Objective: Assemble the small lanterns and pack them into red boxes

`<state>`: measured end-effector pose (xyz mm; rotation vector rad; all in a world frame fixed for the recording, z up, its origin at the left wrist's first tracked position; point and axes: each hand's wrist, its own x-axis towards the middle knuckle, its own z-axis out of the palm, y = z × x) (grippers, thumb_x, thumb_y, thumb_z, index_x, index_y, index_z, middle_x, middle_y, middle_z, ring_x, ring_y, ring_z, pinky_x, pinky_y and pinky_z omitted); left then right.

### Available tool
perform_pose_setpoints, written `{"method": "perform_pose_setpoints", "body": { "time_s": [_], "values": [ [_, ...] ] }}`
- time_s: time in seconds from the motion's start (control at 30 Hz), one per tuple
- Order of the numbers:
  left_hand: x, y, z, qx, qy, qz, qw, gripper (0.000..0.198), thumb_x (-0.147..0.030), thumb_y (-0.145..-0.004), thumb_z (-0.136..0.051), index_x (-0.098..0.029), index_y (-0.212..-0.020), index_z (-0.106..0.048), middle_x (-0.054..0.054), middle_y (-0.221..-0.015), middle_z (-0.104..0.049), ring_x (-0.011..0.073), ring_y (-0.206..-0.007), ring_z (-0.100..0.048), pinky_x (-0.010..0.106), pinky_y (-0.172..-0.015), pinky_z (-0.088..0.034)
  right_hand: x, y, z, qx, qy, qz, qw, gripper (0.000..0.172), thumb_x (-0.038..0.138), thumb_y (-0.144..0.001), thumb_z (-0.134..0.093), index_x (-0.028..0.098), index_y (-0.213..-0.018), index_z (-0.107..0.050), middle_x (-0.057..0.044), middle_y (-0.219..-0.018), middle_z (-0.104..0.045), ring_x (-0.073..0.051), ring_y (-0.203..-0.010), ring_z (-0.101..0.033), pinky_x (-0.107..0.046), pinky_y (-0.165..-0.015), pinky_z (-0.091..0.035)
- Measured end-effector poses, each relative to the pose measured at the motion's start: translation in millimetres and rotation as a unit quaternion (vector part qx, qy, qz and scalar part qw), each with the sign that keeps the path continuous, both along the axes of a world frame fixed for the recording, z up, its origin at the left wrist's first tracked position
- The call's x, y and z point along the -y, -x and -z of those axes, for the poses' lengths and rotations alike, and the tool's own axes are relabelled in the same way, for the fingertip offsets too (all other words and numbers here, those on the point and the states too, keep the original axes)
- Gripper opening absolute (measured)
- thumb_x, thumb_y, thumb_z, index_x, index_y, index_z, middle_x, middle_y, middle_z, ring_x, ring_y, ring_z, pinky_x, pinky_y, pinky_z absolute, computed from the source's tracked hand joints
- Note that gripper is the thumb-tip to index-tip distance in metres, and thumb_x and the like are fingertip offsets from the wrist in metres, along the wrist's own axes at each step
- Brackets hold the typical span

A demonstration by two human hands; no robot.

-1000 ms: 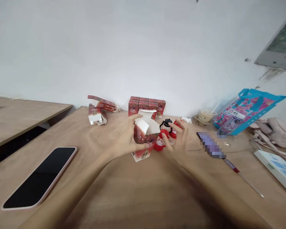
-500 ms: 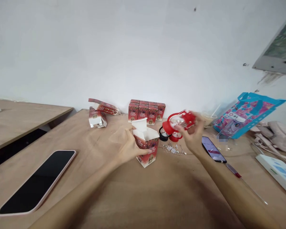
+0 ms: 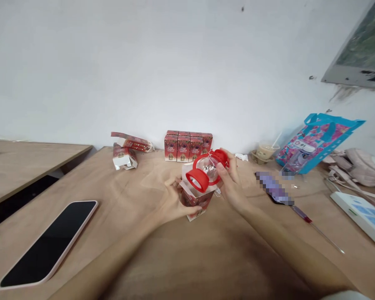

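Observation:
My left hand (image 3: pixel 175 204) is closed around the side of an open red printed cardboard box (image 3: pixel 192 199), which stands on the table with its top flaps up. Tilted over the mouth of that box is a small red lantern (image 3: pixel 197 180) with a clear globe. My right hand (image 3: pixel 231 183) grips the lantern by its upper side, thumb on the globe. The lantern hides part of the box opening. Behind the hands, several closed red boxes (image 3: pixel 183 149) stand grouped near the wall.
Two open red boxes (image 3: pixel 125 157) lie at the back left. A black-screened phone (image 3: pixel 50 246) lies front left. To the right are a second phone (image 3: pixel 273 189), a screwdriver (image 3: pixel 309 219), a drink cup (image 3: pixel 266 151), a blue floral bag (image 3: pixel 318 141) and a white power strip (image 3: pixel 362 214).
My right hand has brought the lantern leftward from beside the box to above its mouth. My left hand still holds the box. The view has shifted slightly.

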<state>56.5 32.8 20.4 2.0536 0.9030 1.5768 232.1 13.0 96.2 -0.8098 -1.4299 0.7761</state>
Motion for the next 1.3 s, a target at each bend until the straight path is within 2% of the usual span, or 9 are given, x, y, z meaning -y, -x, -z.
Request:
{"method": "perform_pose_setpoints", "body": {
  "time_s": [0.2, 0.33, 0.5, 0.73, 0.8, 0.9, 1.03, 1.17, 1.3],
  "values": [
    [5.4, -1.8, 15.3, 0.008, -0.062, -0.068, 0.996, 0.071, -0.042, -0.059, -0.077, -0.026, -0.11, -0.031, 0.005, -0.103, -0.053, 0.0249, -0.089, -0.063, 0.043, -0.072, -0.056, -3.7, -15.0, 1.1, 0.174, -0.085, 0.038, 0.98, 0.056, 0.041, -0.085, -0.058, 0.029, -0.132, -0.032, -0.008, -0.131, -0.042, -0.022, -0.122, -0.045, -0.042, -0.103, -0.039],
    [12.6, -2.8, 15.3, -0.006, -0.087, -0.075, 0.993, 0.065, -0.038, -0.066, -0.073, -0.028, -0.116, -0.033, 0.005, -0.104, -0.056, 0.0227, -0.087, -0.065, 0.042, -0.073, -0.057, 3.6, -14.3, -18.6, 0.36, -0.151, -0.003, 0.921, 0.043, 0.034, -0.08, -0.066, 0.023, -0.118, -0.05, -0.009, -0.117, -0.051, -0.025, -0.111, -0.051, -0.042, -0.094, -0.043],
    [15.8, -4.2, 18.9, -0.029, -0.102, -0.103, 0.989, 0.071, -0.042, -0.073, -0.067, -0.03, -0.129, -0.026, 0.007, -0.116, -0.053, 0.0232, -0.092, -0.064, 0.043, -0.076, -0.057, -2.6, -7.2, -35.9, 0.479, -0.128, -0.02, 0.868, 0.028, 0.025, -0.071, -0.076, 0.019, -0.094, -0.062, -0.007, -0.098, -0.062, -0.024, -0.098, -0.054, -0.04, -0.086, -0.042],
    [20.1, -3.2, 20.9, -0.064, 0.03, -0.038, 0.997, 0.09, -0.049, -0.08, -0.057, -0.029, -0.145, 0.003, 0.007, -0.11, -0.064, 0.0242, -0.09, -0.066, 0.042, -0.074, -0.057, -7.3, -8.0, -41.5, 0.573, -0.124, -0.059, 0.808, 0.013, 0.03, -0.083, -0.064, 0.024, -0.093, -0.071, -0.007, -0.092, -0.069, -0.025, -0.097, -0.052, -0.043, -0.085, -0.039],
    [21.0, -2.3, 21.2, -0.074, 0.06, -0.033, 0.995, 0.092, -0.049, -0.08, -0.055, -0.025, -0.146, 0.005, 0.008, -0.11, -0.065, 0.0248, -0.089, -0.066, 0.042, -0.073, -0.056, -5.7, -12.9, -41.9, 0.548, -0.136, -0.101, 0.819, 0.018, 0.031, -0.089, -0.055, 0.026, -0.098, -0.07, -0.005, -0.096, -0.07, -0.024, -0.099, -0.053, -0.043, -0.087, -0.039],
    [19.5, -0.7, 22.8, -0.09, 0.039, -0.043, 0.994, 0.093, -0.049, -0.079, -0.057, -0.022, -0.147, 0.001, 0.012, -0.119, -0.06, 0.0276, -0.103, -0.062, 0.042, -0.082, -0.054, -4.6, -23.0, -36.8, 0.419, -0.115, -0.115, 0.893, 0.025, 0.028, -0.095, -0.043, 0.024, -0.109, -0.063, -0.005, -0.11, -0.066, -0.02, -0.103, -0.056, -0.038, -0.09, -0.042],
    [16.7, 1.2, 22.0, -0.117, -0.046, -0.025, 0.992, 0.073, -0.043, -0.079, -0.058, -0.025, -0.142, -0.026, 0.012, -0.128, -0.051, 0.0279, -0.114, -0.056, 0.04, -0.089, -0.05, -11.7, -33.9, -21.2, 0.225, -0.012, -0.14, 0.964, 0.02, 0.033, -0.09, -0.052, 0.022, -0.102, -0.063, -0.006, -0.108, -0.066, -0.019, -0.102, -0.06, -0.036, -0.09, -0.045],
    [16.1, 2.9, 18.0, -0.082, -0.105, 0.003, 0.991, 0.052, -0.035, -0.078, -0.059, -0.026, -0.127, -0.045, 0.009, -0.115, -0.053, 0.0239, -0.106, -0.057, 0.037, -0.086, -0.049, -23.1, -36.0, -7.1, 0.043, 0.13, -0.261, 0.956, 0.028, 0.035, -0.078, -0.068, 0.024, -0.103, -0.062, -0.005, -0.102, -0.071, -0.02, -0.095, -0.066, -0.039, -0.086, -0.049],
    [14.8, 3.4, 16.4, -0.058, -0.137, 0.039, 0.988, 0.051, -0.036, -0.076, -0.059, -0.024, -0.124, -0.045, 0.008, -0.108, -0.054, 0.0237, -0.101, -0.056, 0.037, -0.083, -0.049, -27.4, -33.5, -3.0, 0.012, 0.162, -0.265, 0.951, 0.031, 0.033, -0.071, -0.075, 0.023, -0.098, -0.065, -0.005, -0.096, -0.073, -0.018, -0.088, -0.067, -0.037, -0.082, -0.052]
  ]
}}
